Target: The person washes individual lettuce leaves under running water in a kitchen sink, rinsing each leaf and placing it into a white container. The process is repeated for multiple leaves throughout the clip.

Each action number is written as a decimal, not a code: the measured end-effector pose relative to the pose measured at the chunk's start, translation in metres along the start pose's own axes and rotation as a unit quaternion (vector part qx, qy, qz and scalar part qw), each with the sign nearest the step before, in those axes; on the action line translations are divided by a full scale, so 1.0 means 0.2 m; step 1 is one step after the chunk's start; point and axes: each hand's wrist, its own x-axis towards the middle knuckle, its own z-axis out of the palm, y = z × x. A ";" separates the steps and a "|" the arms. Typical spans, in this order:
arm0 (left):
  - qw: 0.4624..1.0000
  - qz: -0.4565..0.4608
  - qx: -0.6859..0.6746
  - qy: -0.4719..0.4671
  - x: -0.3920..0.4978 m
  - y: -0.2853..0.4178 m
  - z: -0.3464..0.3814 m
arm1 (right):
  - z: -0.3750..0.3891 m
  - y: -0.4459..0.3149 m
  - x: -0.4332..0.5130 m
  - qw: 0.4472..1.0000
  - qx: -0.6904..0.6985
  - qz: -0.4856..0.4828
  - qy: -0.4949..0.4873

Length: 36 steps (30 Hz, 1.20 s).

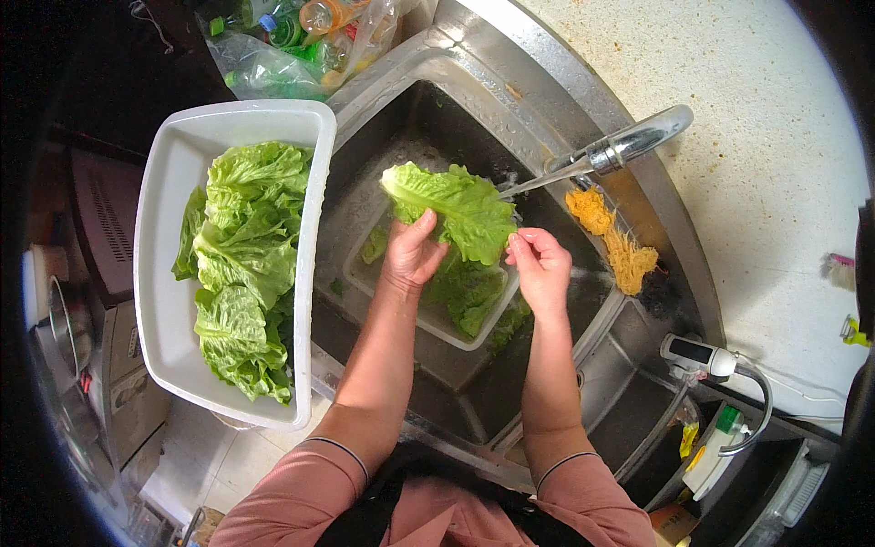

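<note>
My left hand (411, 251) grips a green lettuce leaf (454, 202) near its pale stem end, thumb on top. At the leaf's right tip, my right hand (540, 267) pinches the edge between thumb and fingers. Water from the chrome faucet (615, 152) runs down onto or just behind the leaf's right end. Below my hands, a pale plastic basin (472, 345) sits in the stainless steel sink (437, 383). More lettuce leaves (472, 301) lie in the basin, partly hidden by my hands.
A white plastic tub (164, 287) with several lettuce leaves (246, 253) stands left of the sink. Orange mesh scrubbers (615, 239) rest on the rim below the faucet. A second tap (697, 355) is at right. A clear bag of plastic bottles (301, 55) lies behind.
</note>
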 end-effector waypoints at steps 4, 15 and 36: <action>1.000 -0.006 0.006 0.021 0.00 -0.03 0.03 | 0.02 0.09 0.01 0.895 -0.323 -0.258 0.170; 1.000 0.000 0.024 -0.001 -0.04 -0.01 0.02 | -0.46 0.25 -0.06 0.827 -0.560 0.001 0.046; 0.999 -0.033 -0.004 -0.001 -0.07 -0.06 0.10 | -0.15 0.15 -0.10 0.917 0.292 0.104 0.250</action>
